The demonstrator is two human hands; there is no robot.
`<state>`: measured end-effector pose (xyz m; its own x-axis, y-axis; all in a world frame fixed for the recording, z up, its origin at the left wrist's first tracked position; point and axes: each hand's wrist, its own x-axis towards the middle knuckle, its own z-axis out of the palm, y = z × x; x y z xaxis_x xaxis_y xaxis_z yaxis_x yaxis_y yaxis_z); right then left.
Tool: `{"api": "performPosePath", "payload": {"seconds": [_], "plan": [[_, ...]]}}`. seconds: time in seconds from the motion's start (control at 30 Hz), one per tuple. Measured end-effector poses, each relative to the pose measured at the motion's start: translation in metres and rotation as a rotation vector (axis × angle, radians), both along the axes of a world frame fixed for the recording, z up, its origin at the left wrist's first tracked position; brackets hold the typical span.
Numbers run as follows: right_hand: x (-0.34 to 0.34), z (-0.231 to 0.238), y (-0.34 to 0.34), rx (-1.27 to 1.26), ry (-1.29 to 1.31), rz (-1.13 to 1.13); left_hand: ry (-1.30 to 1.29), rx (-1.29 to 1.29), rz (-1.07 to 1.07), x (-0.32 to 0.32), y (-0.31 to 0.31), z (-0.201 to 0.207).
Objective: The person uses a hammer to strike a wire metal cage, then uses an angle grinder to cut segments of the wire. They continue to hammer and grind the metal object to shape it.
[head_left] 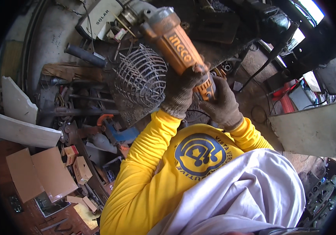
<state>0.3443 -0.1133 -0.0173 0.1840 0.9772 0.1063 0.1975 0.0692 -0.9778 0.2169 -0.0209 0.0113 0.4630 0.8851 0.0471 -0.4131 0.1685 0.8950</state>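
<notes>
An orange angle grinder (179, 49) with a grey metal head is raised in front of my chest, its head toward the upper left. My left hand (181, 92), in a brown work glove, is wrapped round the middle of its body. Closed on the rear end of the grinder is my right hand (226, 102), in a matching glove. Just left of my left hand, a round cage of metal wire (141, 76) rests on the dark worktop (130, 113). Whether a disc is fitted on the grinder cannot be made out.
A dark cylindrical handle (85, 55) and a pale box-shaped device (100, 23) are at the upper left. Metal tools and scrap crowd the left side, near a blue tool (123, 134). Cardboard boxes (54, 172) lie lower left; a pale panel (313, 127) stands at right.
</notes>
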Motion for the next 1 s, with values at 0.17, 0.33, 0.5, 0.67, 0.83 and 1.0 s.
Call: {"api": "performPosePath", "payload": {"seconds": [0.17, 0.33, 0.5, 0.67, 0.83, 1.0], "plan": [[0.016, 0.001, -0.004, -0.26, 0.688, 0.45, 0.043, 0.033, -0.246, -0.011, 0.009, -0.013], [0.015, 0.009, -0.018, -0.328, 0.74, 0.347, -0.097, -0.036, -0.233, -0.001, -0.005, -0.006], [0.01, 0.015, -0.024, -0.414, 0.626, 0.326, -0.148, -0.015, -0.211, 0.004, -0.016, -0.01], [0.026, -0.012, -0.024, -0.095, 0.411, 0.218, 0.084, 0.043, -0.114, 0.024, -0.019, 0.016], [0.056, 0.015, -0.006, 0.162, 0.388, 0.069, 0.516, 0.621, 0.179, 0.035, -0.027, -0.025], [0.05, 0.03, -0.001, -0.099, 0.421, -0.09, 0.974, 0.516, -0.078, 0.041, -0.049, 0.015]]}}
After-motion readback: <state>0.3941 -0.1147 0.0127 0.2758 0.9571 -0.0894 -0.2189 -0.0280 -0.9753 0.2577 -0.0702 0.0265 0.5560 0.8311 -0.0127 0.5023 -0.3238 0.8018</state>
